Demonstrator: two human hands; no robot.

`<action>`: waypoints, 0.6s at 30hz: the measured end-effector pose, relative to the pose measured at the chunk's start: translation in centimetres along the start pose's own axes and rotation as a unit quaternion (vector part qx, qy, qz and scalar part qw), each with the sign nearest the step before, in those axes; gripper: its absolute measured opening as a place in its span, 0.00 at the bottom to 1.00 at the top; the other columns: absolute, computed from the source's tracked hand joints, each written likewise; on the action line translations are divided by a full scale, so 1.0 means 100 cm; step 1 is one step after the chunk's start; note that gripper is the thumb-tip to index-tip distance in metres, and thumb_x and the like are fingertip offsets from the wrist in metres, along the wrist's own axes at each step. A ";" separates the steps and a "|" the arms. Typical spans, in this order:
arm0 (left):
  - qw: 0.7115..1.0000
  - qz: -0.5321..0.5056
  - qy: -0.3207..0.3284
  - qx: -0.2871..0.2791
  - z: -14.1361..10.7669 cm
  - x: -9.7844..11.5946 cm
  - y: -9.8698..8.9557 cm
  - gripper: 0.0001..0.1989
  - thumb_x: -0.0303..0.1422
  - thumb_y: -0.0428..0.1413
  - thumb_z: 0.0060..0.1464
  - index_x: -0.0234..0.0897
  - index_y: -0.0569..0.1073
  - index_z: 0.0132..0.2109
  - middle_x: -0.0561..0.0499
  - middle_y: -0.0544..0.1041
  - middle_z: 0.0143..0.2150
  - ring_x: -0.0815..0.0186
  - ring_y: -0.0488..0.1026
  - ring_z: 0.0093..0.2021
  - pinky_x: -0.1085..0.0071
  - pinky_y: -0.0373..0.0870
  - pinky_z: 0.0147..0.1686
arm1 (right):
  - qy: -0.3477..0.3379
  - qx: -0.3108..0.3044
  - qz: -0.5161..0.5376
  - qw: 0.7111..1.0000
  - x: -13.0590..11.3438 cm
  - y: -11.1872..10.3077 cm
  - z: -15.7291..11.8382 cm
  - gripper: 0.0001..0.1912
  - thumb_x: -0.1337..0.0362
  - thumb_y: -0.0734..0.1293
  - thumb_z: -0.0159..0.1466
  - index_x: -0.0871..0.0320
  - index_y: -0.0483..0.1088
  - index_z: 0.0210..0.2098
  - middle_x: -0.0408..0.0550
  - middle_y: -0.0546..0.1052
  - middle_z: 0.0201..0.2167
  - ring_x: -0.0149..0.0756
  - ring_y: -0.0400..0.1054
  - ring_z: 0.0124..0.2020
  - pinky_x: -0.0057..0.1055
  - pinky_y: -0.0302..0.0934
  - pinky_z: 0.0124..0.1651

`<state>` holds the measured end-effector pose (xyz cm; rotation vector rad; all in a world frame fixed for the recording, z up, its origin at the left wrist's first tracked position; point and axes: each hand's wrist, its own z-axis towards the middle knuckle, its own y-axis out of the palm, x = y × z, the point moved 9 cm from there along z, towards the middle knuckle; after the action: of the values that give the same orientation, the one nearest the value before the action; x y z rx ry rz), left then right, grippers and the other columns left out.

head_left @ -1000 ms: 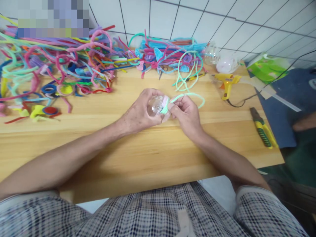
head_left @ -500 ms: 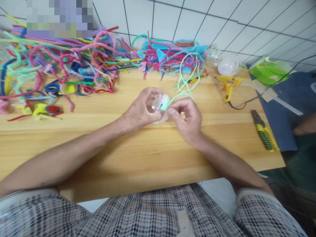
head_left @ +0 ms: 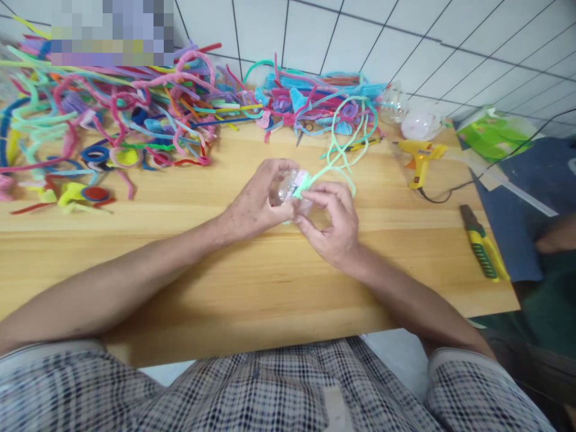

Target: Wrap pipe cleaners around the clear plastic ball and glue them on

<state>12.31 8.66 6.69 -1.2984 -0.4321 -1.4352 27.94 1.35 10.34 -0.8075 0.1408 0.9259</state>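
While the left hand [head_left: 256, 198], fingers curled, clasps the clear container [head_left: 282, 191] over the table [head_left: 252, 288], the green stem [head_left: 321, 171] looks partly attached, long end loose, the right hand [head_left: 302, 207] touching the container, thumb and forefinger parted, pinch unclear.

Fingers [head_left: 284, 210] of the left hand [head_left: 252, 201] hold a clear rounded piece [head_left: 279, 191] as the right hand [head_left: 336, 227] touches it beside a green fuzzy strand [head_left: 320, 174], above a wooden table [head_left: 252, 294] piled with pipe cleaners [head_left: 351, 88].
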 end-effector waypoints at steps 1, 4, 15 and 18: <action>1.000 0.011 0.007 -0.001 -0.001 0.001 0.000 0.29 0.41 0.65 0.63 0.43 0.71 0.67 0.41 0.77 0.67 0.51 0.78 0.67 0.54 0.81 0.66 | 0.006 -0.004 -0.006 1.000 0.001 0.002 -0.001 0.21 0.62 0.77 0.70 0.48 0.76 0.61 0.53 0.81 0.55 0.52 0.78 0.57 0.55 0.76 0.59; 0.999 0.034 0.018 -0.006 -0.002 0.005 -0.001 0.28 0.41 0.64 0.66 0.44 0.70 0.69 0.41 0.77 0.68 0.50 0.75 0.70 0.49 0.77 0.72 | 0.025 -0.017 -0.014 0.999 0.005 0.007 -0.003 0.22 0.62 0.76 0.70 0.47 0.75 0.62 0.54 0.81 0.56 0.53 0.77 0.59 0.57 0.75 0.62; 1.000 0.016 0.012 -0.010 -0.004 0.003 -0.003 0.30 0.50 0.64 0.67 0.46 0.71 0.70 0.41 0.76 0.70 0.47 0.73 0.73 0.46 0.72 0.76 | 0.012 -0.005 -0.009 1.000 0.006 0.008 -0.001 0.21 0.61 0.75 0.71 0.47 0.74 0.62 0.53 0.81 0.56 0.53 0.77 0.58 0.57 0.75 0.61; 0.999 0.033 0.024 -0.001 -0.004 0.002 -0.002 0.31 0.47 0.66 0.65 0.45 0.71 0.70 0.41 0.77 0.69 0.47 0.74 0.71 0.47 0.75 0.74 | 0.002 0.005 -0.008 1.000 0.004 0.008 -0.002 0.21 0.62 0.75 0.71 0.47 0.74 0.62 0.53 0.81 0.56 0.52 0.77 0.57 0.55 0.75 0.60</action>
<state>11.99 8.30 6.85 -1.2656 -0.3524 -1.4084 27.63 1.81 9.58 -0.8008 0.1418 0.9091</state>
